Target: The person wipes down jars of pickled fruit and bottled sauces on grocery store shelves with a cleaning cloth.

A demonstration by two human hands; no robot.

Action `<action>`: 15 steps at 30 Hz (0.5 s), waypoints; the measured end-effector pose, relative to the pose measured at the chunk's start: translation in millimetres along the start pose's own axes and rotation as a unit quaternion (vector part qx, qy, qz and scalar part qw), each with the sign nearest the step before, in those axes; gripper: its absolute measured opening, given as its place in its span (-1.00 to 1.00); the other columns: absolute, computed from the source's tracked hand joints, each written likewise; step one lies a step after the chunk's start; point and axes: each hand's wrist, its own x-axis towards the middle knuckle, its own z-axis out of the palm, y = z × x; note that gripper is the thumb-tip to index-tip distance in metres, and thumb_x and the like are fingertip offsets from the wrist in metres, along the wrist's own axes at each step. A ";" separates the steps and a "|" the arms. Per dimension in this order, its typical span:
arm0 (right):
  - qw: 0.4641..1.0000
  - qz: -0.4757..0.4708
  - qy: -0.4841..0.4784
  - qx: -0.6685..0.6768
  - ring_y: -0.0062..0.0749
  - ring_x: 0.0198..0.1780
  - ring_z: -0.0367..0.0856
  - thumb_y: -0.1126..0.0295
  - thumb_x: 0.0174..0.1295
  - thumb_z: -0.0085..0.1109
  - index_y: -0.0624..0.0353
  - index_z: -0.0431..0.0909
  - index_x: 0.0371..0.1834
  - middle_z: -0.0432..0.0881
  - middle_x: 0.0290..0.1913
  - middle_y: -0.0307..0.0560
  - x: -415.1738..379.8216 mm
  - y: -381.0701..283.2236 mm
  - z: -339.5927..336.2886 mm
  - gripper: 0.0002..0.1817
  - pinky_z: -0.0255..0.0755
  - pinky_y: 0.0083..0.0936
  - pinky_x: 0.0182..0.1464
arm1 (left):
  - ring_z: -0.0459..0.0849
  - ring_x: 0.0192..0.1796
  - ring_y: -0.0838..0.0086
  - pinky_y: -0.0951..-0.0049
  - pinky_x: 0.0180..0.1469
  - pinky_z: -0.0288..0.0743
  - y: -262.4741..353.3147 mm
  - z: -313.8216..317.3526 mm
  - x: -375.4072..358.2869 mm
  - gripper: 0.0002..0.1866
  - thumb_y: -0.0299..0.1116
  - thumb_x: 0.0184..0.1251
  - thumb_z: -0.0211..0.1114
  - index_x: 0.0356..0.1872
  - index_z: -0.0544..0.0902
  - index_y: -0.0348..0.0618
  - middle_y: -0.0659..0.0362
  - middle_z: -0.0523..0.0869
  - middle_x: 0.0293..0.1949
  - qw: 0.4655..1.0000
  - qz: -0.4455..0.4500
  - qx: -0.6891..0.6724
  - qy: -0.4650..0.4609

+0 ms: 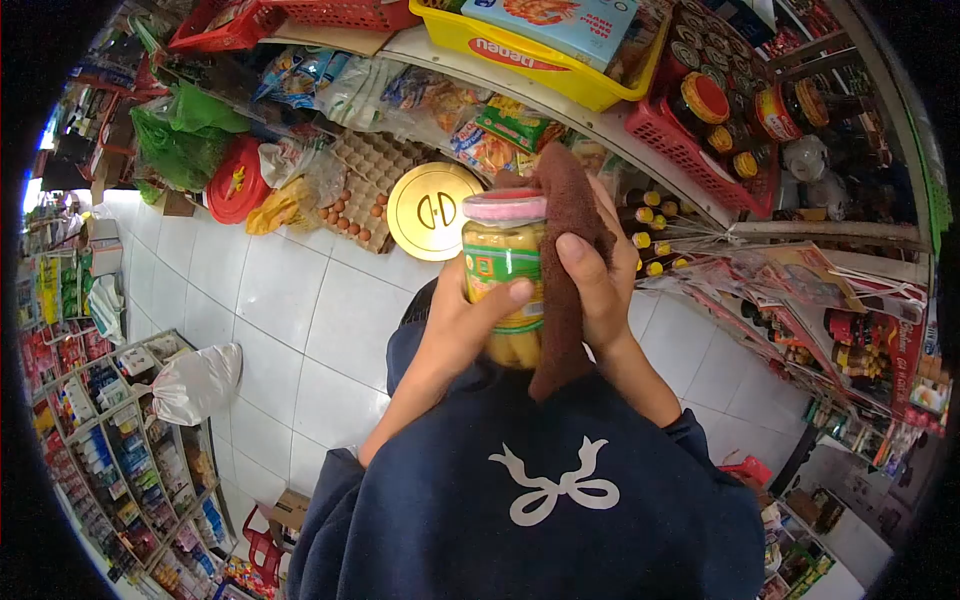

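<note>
A glass jar with a red and pink lid and a green and yellow label stands nearly upright in front of my chest. My left hand is wrapped round its left side, thumb across the label. In my right hand is a brown cloth, pinched under the thumb and lying against the jar's right side. The cloth hangs down past the jar's base. Pale pieces show through the glass at the bottom.
Beyond the jar are a round gold lid, egg trays and a red lid. A yellow basket and a red basket of jars stand on the shelf. Stocked racks flank the tiled floor.
</note>
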 end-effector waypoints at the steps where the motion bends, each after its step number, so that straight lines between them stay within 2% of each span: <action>1: 1.000 -0.001 -0.010 0.020 -0.26 0.10 0.31 0.28 0.03 0.05 0.46 0.37 -0.02 0.34 0.06 0.09 2.2 2.3 -1.8 -0.50 0.12 -0.45 0.15 | 0.53 -0.15 0.42 0.43 -0.12 0.43 1.4 -0.8 -0.9 -0.49 -0.21 0.11 0.12 0.04 0.34 -0.33 0.07 0.54 -0.14 0.998 -0.034 -0.039 -0.019; 2: 0.999 -0.002 -0.020 0.038 -0.27 0.09 0.32 0.27 0.03 0.06 0.46 0.37 -0.02 0.35 0.05 0.09 3.9 6.5 -4.3 -0.50 0.13 -0.46 0.14 | 0.54 -0.12 0.34 0.38 -0.09 0.43 -3.5 -6.1 -2.2 -0.39 -0.11 0.02 0.15 0.07 0.32 -0.31 0.02 0.52 -0.09 0.991 -0.086 -0.097 -0.005; 5: 0.991 0.024 -0.054 0.117 -0.31 0.06 0.35 0.25 0.01 0.08 0.45 0.38 -0.04 0.37 0.03 0.05 4.5 18.6 -13.6 -0.49 0.16 -0.47 0.12 | 0.54 -0.09 0.28 0.36 -0.04 0.43 -12.2 -8.7 -1.8 -0.31 -0.01 0.01 0.09 0.12 0.27 -0.29 -0.04 0.50 -0.05 0.951 -0.108 -0.280 -0.080; 6: 0.987 0.041 -0.058 0.142 -0.32 0.06 0.35 0.24 0.00 0.10 0.44 0.38 -0.04 0.38 0.02 0.05 4.2 19.5 -13.2 -0.48 0.17 -0.47 0.11 | 0.52 -0.08 0.08 0.19 -0.02 0.41 -20.0 -13.3 -0.5 -0.22 0.16 0.03 0.03 0.14 0.25 -0.28 -0.20 0.45 -0.03 0.904 -0.128 -0.406 -0.040; 8: 0.978 0.082 -0.058 0.181 -0.34 0.05 0.35 0.24 -0.01 0.12 0.44 0.38 -0.03 0.39 0.01 0.03 1.6 18.7 -10.8 -0.47 0.17 -0.47 0.11 | 0.48 -0.08 -0.07 0.05 -0.05 0.39 -28.3 -24.0 11.1 -0.15 0.28 0.00 -0.01 0.15 0.24 -0.26 -0.28 0.41 -0.03 0.775 -0.236 -0.516 -0.277; 9: 0.973 0.106 -0.055 0.196 -0.35 0.05 0.35 0.23 -0.01 0.13 0.44 0.38 -0.03 0.39 0.01 0.02 -0.1 17.0 -8.7 -0.46 0.16 -0.48 0.12 | 0.46 -0.09 -0.14 -0.01 -0.07 0.38 -33.3 -28.4 11.4 -0.13 0.35 -0.03 -0.05 0.16 0.25 -0.21 -0.33 0.38 -0.04 0.729 -0.247 -0.565 -0.298; 11: 0.987 0.092 -0.049 0.124 -0.34 0.06 0.34 0.27 0.03 0.11 0.43 0.36 -0.01 0.39 0.02 0.03 0.6 13.0 -2.4 -0.49 0.14 -0.47 0.14 | 0.41 -0.11 -0.28 -0.14 -0.12 0.36 -41.8 -36.0 12.1 -0.06 0.48 -0.08 -0.13 0.16 0.27 -0.10 -0.44 0.33 -0.06 0.627 -0.276 -0.645 -0.338; 12: 0.991 0.089 -0.042 0.091 -0.34 0.07 0.33 0.28 0.05 0.10 0.42 0.36 0.00 0.38 0.02 0.03 0.2 13.4 0.3 -0.50 0.14 -0.46 0.14 | 0.42 -0.11 -0.27 -0.14 -0.12 0.37 -43.1 -37.4 12.6 -0.08 0.49 -0.08 -0.15 0.17 0.27 -0.06 -0.44 0.33 -0.07 0.605 -0.276 -0.668 -0.334; 14: 0.995 0.074 -0.031 0.067 -0.31 0.09 0.31 0.31 0.08 0.06 0.41 0.35 0.01 0.38 0.02 0.04 1.5 16.1 5.5 -0.53 0.12 -0.45 0.16 | 0.43 -0.14 -0.30 -0.14 -0.17 0.39 -46.0 -42.8 17.3 -0.11 0.49 -0.08 -0.16 0.18 0.27 0.03 -0.49 0.32 -0.08 0.609 -0.266 -0.673 -0.326; 15: 0.993 0.090 -0.028 0.077 -0.30 0.09 0.31 0.31 0.08 0.06 0.41 0.35 0.01 0.37 0.03 0.05 1.2 16.3 6.8 -0.53 0.11 -0.45 0.16 | 0.42 -0.15 -0.33 -0.16 -0.18 0.38 -42.5 -46.3 20.5 -0.13 0.47 -0.06 -0.15 0.18 0.28 0.03 -0.46 0.33 -0.08 0.646 -0.259 -0.639 -0.329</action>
